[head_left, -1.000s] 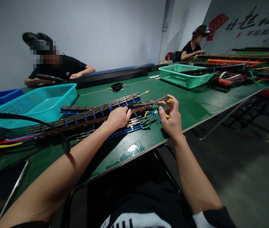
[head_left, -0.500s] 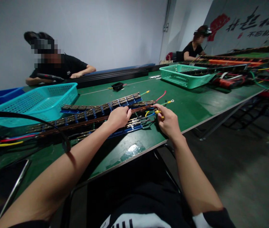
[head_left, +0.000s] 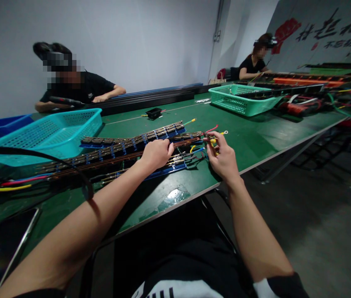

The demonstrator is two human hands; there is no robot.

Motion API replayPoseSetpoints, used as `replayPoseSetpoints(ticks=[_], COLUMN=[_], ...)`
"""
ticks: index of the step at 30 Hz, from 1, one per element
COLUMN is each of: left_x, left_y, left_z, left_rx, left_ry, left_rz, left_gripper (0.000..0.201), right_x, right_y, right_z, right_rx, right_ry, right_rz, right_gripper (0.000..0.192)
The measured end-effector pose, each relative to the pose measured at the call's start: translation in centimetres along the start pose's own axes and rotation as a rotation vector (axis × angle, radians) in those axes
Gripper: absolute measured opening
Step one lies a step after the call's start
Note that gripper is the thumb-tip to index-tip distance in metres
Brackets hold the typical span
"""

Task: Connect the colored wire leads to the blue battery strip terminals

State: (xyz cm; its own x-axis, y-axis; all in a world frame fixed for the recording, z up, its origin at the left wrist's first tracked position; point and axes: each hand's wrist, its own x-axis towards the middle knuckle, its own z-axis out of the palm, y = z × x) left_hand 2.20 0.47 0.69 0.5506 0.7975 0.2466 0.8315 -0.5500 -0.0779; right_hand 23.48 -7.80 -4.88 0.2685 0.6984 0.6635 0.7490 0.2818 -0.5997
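Observation:
Long assemblies of brass-coloured rods in blue holders (head_left: 138, 140) lie slantwise over the green table, with copper-coloured strips (head_left: 122, 156) alongside. My left hand (head_left: 157, 154) is closed over the copper-coloured strips, thumb and forefinger pinched at its right side; exactly what lies inside the fist is hidden. My right hand (head_left: 224, 155) has its fingertips curled together at the strips' right ends, around a dark wire end (head_left: 205, 135). Close by are a yellow-sleeved wire end (head_left: 213, 141), a red wire (head_left: 213, 127) and a ring terminal (head_left: 226, 132). Below, a shorter blue-held assembly (head_left: 175, 166) has loose leads.
A turquoise basket (head_left: 70, 120) stands left, a green basket (head_left: 244, 101) farther back. A small black box (head_left: 153, 113) sits mid-table. A phone (head_left: 4, 244) lies at lower left, and a black cable (head_left: 39, 150) arcs past my left arm. Two people sit across the table.
My right hand has moved slightly up and right, its fingers now more bent around the wire ends. The red wire's tip has dropped lower. My left hand stays nearly in place.

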Motion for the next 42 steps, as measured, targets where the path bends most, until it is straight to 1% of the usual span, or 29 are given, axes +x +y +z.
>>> replayPoseSetpoints(ticks=[4,7,9,11,13,15,17,19,24,28,32,34,38,42], left_x=[-0.2,-0.3,-0.3,-0.3,-0.1,-0.1,0.0,-0.1,-0.3,-0.3,-0.3,-0.4,-0.3,-0.3], left_y=[0.2,0.2,0.1,0.0,0.0,-0.1,0.0,0.1,0.2,0.2,0.2,0.2,0.2,0.1], left_z=[0.0,0.2,0.4,0.6,0.8,0.8,0.6,0.4,0.3,0.4,0.4,0.3,0.4,0.4], left_rx=[0.034,0.019,-0.002,-0.023,-0.048,-0.061,-0.054,-0.043,-0.028,-0.018,-0.016,-0.012,-0.011,-0.015], left_ry=[0.071,0.171,0.221,0.19,0.096,0.026,0.012,0.016,0.034,0.049,0.069,0.076,0.084,0.088], left_rz=[0.059,0.097,0.055,-0.064,-0.169,-0.195,-0.177,-0.168,-0.155,-0.141,-0.13,-0.126,-0.122,-0.119], left_gripper=[0.039,0.036,0.041,0.055,0.067,0.072,0.071,0.07,0.066,0.064,0.061,0.06,0.059,0.058], right_x=[0.1,0.1,0.1,0.0,-0.1,-0.3,-0.4,-0.3,1.3,3.0,4.0,4.1,3.8,3.5], right_y=[-0.6,-1.1,-1.4,-1.7,-2.0,-2.1,-2.2,-2.3,-2.5,-2.6,-2.2,-1.8,-0.7,-0.2], right_z=[-0.2,-0.3,-0.2,-0.2,-0.2,-0.3,-0.5,-0.6,-0.2,0.7,1.5,1.7,2.0,2.0], right_rx=[0.075,0.065,0.042,0.013,-0.006,-0.004,0.018,0.058,0.186,0.151,0.103,0.085,0.028,-0.011], right_ry=[0.03,0.096,0.113,0.112,0.131,0.181,0.212,0.192,0.056,-0.04,-0.104,-0.116,-0.13,-0.14], right_rz=[0.012,-0.023,-0.046,-0.053,-0.043,-0.036,-0.049,-0.078,-0.182,-0.227,-0.204,-0.22,-0.32,-0.363], right_gripper=[0.057,0.062,0.064,0.066,0.066,0.065,0.065,0.065,0.064,0.067,0.07,0.067,0.052,0.053])
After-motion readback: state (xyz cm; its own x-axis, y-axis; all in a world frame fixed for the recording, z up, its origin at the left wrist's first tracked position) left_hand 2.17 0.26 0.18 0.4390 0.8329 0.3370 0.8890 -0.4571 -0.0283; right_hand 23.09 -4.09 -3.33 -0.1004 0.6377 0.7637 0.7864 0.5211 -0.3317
